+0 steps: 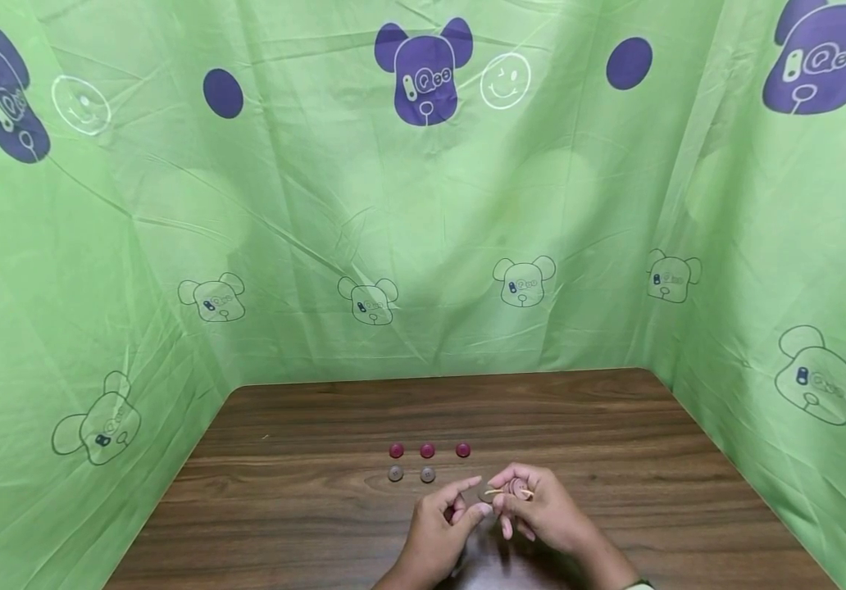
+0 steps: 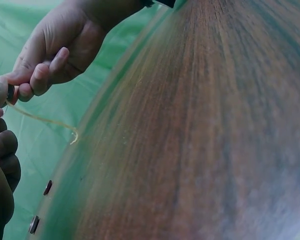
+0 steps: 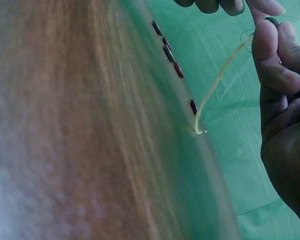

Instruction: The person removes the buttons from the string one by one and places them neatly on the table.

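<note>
- A dark brown wood-grain table (image 1: 305, 508) is filling the lower part of the head view, its two far corners curving round and its grain running from side to side.
- Green cloth (image 1: 283, 213) is hanging round the far edge and both sides, creasing in long folds and carrying purple bear heads (image 1: 426, 74), purple dots (image 1: 223, 93), white winking faces (image 1: 506, 81) and thinly outlined bears (image 1: 524, 283).
- Toward the table's middle, three red buttons (image 1: 427, 451) are lying in a row, with two grey-brown buttons (image 1: 428, 474) lying on the near side of the left and middle ones.
- The right hand (image 1: 543, 506) is pinching a dark button (image 3: 273, 21) between thumb and fingertip above the near part of the table; a yellow cord (image 2: 40, 119) is trailing from there, and a pinkish button (image 1: 519, 488) is sitting among its fingers.
- The left hand (image 1: 440, 526) is reaching in just beside the dark button, thumb and forefinger standing apart, the other fingers bending inward; whether it is gripping anything, I cannot tell.
</note>
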Tool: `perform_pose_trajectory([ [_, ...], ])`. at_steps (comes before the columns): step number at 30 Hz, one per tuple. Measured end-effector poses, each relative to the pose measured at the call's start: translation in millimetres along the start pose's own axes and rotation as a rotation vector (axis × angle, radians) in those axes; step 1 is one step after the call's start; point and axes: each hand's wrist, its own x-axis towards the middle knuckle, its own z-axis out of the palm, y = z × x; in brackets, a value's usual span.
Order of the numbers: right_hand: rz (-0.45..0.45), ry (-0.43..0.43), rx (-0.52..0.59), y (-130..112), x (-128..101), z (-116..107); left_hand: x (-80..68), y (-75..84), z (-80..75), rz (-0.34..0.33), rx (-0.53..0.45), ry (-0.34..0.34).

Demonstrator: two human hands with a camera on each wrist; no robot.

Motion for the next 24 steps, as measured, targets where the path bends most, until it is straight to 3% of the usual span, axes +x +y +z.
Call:
perform_pose_trajectory([
  [16, -0.023, -0.025, -0.021, 1.1, -1.2, 1.5, -2.0, 0.1, -0.4, 0.049, 0.034, -0.016],
  [24, -0.007, -0.01, -0.036, 0.6, -0.7, 1.8, -2.3, 1.7, -1.3, 0.036, 0.014, -0.021],
])
